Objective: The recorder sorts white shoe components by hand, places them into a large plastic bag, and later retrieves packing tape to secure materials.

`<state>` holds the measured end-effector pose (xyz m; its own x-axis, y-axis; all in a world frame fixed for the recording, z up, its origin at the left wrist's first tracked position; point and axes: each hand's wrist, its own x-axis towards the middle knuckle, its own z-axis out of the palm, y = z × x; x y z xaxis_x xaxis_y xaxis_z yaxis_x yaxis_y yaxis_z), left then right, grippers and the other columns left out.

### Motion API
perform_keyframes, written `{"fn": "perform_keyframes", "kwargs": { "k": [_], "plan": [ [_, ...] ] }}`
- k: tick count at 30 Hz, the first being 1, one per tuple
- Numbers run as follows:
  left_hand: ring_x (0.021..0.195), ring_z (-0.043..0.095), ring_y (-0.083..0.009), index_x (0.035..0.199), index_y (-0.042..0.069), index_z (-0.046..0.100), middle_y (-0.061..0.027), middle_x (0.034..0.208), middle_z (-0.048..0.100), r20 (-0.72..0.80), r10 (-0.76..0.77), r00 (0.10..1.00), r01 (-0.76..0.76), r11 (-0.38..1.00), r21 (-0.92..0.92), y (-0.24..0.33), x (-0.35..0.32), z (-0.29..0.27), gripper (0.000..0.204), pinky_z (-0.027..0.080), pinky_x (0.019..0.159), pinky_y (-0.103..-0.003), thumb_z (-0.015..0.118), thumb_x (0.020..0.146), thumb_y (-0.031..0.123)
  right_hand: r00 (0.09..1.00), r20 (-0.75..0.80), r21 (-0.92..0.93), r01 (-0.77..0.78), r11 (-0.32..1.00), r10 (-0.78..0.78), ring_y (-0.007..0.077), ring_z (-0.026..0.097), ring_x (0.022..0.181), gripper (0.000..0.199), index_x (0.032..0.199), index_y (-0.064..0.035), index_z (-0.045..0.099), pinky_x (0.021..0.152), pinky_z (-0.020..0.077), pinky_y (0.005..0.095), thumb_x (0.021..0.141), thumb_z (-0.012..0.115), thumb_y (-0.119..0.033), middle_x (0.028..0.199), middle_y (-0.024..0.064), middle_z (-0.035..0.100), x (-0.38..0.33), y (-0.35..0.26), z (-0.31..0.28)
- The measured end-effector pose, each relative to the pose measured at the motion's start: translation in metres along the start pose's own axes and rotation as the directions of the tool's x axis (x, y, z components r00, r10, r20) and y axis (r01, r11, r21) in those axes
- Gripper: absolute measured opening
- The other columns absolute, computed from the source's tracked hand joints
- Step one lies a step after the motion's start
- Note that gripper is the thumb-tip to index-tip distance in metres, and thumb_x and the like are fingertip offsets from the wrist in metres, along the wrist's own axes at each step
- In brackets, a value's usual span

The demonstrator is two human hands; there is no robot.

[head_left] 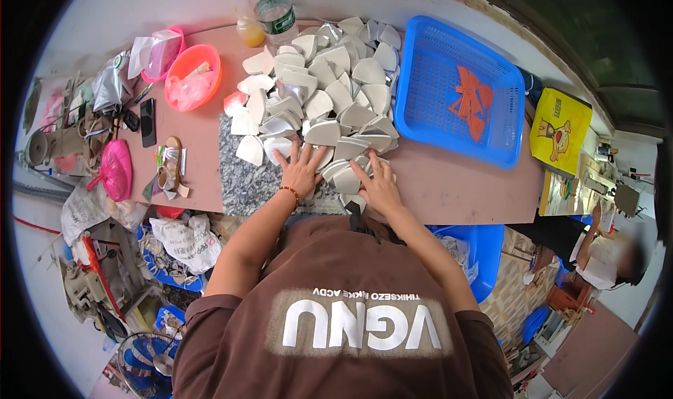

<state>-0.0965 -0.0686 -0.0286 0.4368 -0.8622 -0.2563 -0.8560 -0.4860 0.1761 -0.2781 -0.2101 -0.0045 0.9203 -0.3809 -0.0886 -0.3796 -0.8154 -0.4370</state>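
Note:
A large heap of pale, rounded-triangular pieces (324,133) covers the middle of the table, overlapping one another; they look like cut shoe parts. My left hand (301,175) lies on the near left side of the heap, its fingers spread over the pieces and a beaded bracelet at the wrist. At the near right side, my right hand (381,189) rests with fingers apart, touching a loose pale piece (346,181) beside it. Under the near edge of the heap is a grey speckled stone slab (245,182). One more pale piece (352,202) sits at the table's front edge.
A blue plastic basket (459,150) with orange-red pieces (468,105) stands to the right. At left are a pink bowl (216,77), a phone (148,122), a sandal (169,164) and a pink bag (116,169). Behind stands a clear bottle (275,17). Another person (599,259) sits far right.

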Motion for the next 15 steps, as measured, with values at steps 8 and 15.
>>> {"fn": "perform_keyframes", "kwargs": {
  "k": [8, 15],
  "plan": [
    [0.134, 0.005, -0.0422, 0.130, 0.022, 0.041, -0.0126, 0.145, 0.017, 0.035, 0.105, 0.994, -0.098, 0.979, -0.179, -0.020, 0.061, -0.017, 0.063, 0.027, 0.107, -0.042, 0.068, 0.073, 0.026, 0.996, -0.063, -0.216, -0.083, 0.973, 0.070, 0.0347, 0.040, 0.108, 0.063, 0.129, -0.0337, 0.045, 0.088, 0.0381, 0.0493, 0.075, 0.055, -0.003, 0.136, 0.0147, 0.031, 0.053, -0.005, 0.005],
    [0.132, 0.007, -0.0470, 0.130, 0.019, 0.041, -0.0189, 0.146, 0.011, -0.080, 0.047, 0.996, -0.064, 0.971, -0.230, -0.018, 0.083, -0.018, 0.064, 0.023, 0.108, -0.044, 0.064, 0.070, 0.015, 0.957, 0.043, -0.212, -0.272, 0.939, 0.287, 0.0388, 0.038, 0.110, 0.049, 0.126, -0.0313, 0.048, 0.086, 0.0393, 0.0512, 0.080, 0.050, -0.014, 0.140, 0.0148, 0.027, 0.100, -0.007, -0.007]
  ]
}}
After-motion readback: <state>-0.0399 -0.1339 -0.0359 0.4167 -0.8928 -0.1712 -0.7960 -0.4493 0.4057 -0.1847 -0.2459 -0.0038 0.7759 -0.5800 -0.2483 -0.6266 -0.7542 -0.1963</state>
